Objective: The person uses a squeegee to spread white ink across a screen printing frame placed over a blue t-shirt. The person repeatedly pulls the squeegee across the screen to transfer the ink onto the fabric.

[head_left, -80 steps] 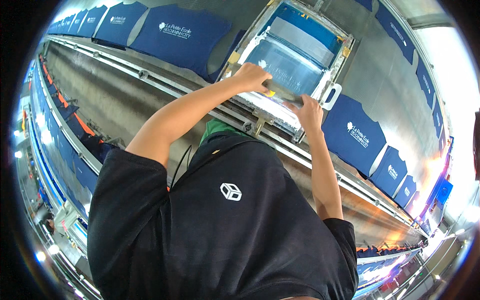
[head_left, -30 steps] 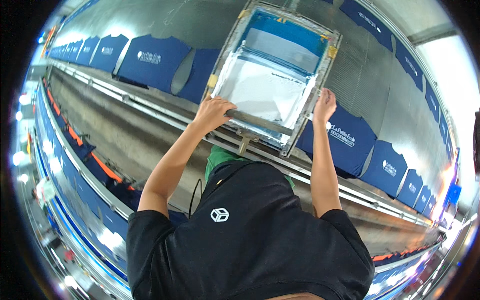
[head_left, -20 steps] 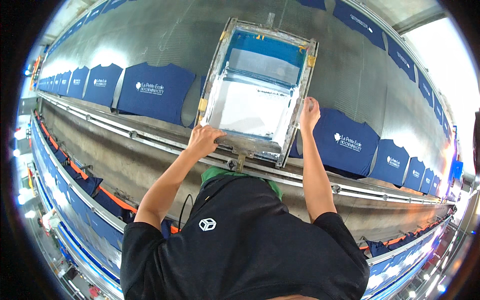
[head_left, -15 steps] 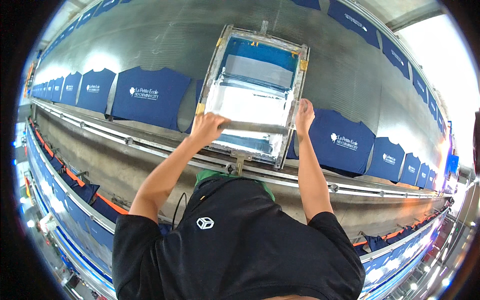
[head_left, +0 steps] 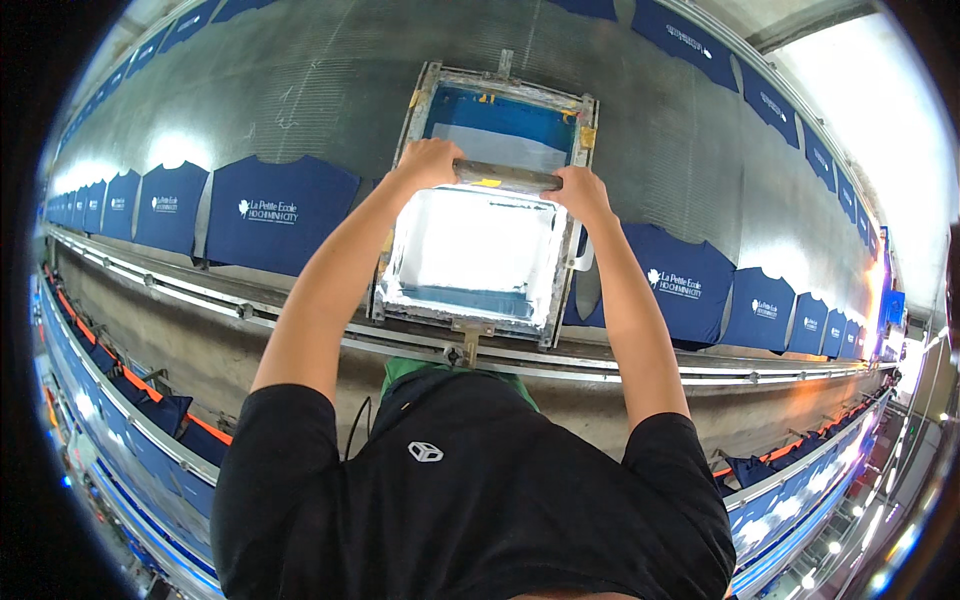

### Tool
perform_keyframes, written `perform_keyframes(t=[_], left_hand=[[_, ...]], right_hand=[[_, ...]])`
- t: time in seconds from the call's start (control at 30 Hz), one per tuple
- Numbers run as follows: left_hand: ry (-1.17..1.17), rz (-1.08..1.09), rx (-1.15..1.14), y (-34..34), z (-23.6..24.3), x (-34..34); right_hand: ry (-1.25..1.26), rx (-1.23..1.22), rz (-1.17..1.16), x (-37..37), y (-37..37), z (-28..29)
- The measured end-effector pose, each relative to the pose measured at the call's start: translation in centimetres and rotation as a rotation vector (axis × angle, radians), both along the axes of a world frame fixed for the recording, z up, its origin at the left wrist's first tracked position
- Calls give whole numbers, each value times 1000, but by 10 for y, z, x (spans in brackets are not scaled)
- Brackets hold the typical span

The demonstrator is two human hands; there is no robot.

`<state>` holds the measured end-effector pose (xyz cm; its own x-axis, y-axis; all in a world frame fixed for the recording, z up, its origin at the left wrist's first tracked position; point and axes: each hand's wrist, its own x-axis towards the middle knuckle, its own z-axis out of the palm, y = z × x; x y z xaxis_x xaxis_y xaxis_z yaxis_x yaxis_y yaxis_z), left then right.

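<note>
Left hand [head_left: 428, 163] and right hand [head_left: 582, 192] grip the squeegee [head_left: 509, 177], likely mid-stroke; next move calls for even pressure; its underside is hidden.

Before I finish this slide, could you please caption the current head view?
Left hand and right hand grip a squeegee over a framed screen, navy shirts on both sides.

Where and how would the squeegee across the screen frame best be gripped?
Probably at both ends of the squeegee, coming from the wearer's side. Its bar is long and straight and runs crosswise over the screen frame, so a two-ended hold should steady it best. The left hand and right hand grip those ends, leaving the middle bare.
</note>
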<state>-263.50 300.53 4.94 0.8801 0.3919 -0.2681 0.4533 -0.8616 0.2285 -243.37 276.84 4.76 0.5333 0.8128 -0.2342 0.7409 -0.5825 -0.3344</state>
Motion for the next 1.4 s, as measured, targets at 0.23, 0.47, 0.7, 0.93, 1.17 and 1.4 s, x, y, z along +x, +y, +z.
perform_keyframes(t=[0.23, 0.47, 0.7, 0.93, 1.17, 1.4], left_hand=[[-30, 52, -56, -59, -18, -64], [-200, 109, -31, -166, -37, -201], [100, 20, -121, -176, 5, -217], [66, -71, -100, -10, 9, -28], [26, -19, -85, -6, -12, -17], [245, 3, -263, -69, -22, -119]], right_hand=[[0, 181, -29, -69, -58, -37], [-68, 374, 0, -191, -146, -59], [276, 294, 43, -206, -174, -8], [181, -4, 58, -19, -20, 20], [106, 99, 33, -9, -14, -30], [305, 30, 8, -117, -85, -22]])
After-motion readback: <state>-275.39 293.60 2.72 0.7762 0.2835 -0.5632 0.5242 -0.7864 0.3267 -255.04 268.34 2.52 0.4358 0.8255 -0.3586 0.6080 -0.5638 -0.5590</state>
